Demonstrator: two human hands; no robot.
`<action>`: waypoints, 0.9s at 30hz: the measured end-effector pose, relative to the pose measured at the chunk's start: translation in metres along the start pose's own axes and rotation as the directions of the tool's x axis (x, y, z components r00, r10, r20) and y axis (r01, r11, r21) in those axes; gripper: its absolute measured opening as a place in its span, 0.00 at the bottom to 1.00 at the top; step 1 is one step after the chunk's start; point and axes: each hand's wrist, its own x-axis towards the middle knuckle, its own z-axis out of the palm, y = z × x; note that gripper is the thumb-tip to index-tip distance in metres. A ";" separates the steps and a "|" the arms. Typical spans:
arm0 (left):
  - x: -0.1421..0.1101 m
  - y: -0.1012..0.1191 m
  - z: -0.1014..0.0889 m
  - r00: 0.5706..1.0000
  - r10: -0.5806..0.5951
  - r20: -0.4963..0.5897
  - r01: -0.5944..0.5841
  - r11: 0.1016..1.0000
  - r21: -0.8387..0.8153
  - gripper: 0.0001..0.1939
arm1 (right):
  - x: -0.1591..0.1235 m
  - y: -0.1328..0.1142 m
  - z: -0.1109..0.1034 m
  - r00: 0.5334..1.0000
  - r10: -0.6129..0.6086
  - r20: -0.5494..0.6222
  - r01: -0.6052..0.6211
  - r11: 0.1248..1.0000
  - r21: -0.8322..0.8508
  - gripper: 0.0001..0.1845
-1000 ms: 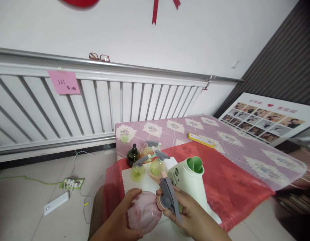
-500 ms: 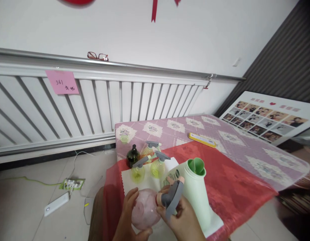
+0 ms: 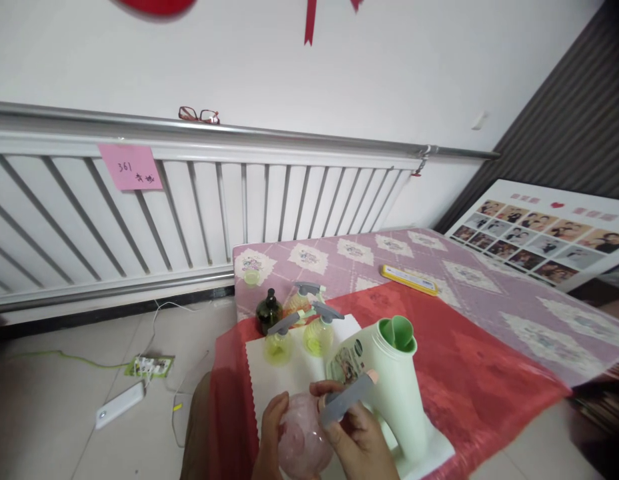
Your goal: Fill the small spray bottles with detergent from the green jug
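A translucent pink spray bottle (image 3: 305, 443) is held between my two hands at the bottom of the view. My left hand (image 3: 270, 440) wraps around the left side of its round body. My right hand (image 3: 363, 440) grips the grey spray head (image 3: 348, 399) at the bottle's neck, thumb and fingers around it. The nozzle points up and to the right. Just right of my hands stands a large pale green jug (image 3: 407, 400) with a green cap in its mouth. Fingers hide most of the joint between head and bottle.
Behind my hands stand yellowish spray bottles (image 3: 278, 351) with grey heads and a dark green pump bottle (image 3: 268, 315). A white cloth (image 3: 259, 370) lies over a red sheet (image 3: 469, 353). A yellow case (image 3: 409, 280) rests farther back. A power strip (image 3: 149, 366) lies on the floor.
My right hand has turned the spray head, so it shows more side-on now. The pink bottle has shifted down and right in view, with my left hand still around it.
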 end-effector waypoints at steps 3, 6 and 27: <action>-0.001 -0.009 0.000 1.000 0.021 -0.020 -0.021 1.000 -0.011 0.46 | -0.001 0.002 0.011 0.995 0.019 -0.097 -0.017 1.000 0.023 0.17; -0.001 -0.014 0.001 0.998 0.051 -0.042 -0.053 0.998 -0.036 0.47 | -0.004 0.008 0.023 0.987 0.062 -0.147 -0.047 0.993 0.105 0.18; 0.050 -0.004 0.001 0.989 -0.144 0.033 0.118 0.901 0.417 0.45 | 0.035 0.106 0.028 0.989 0.026 -0.143 -0.094 0.867 -0.489 0.39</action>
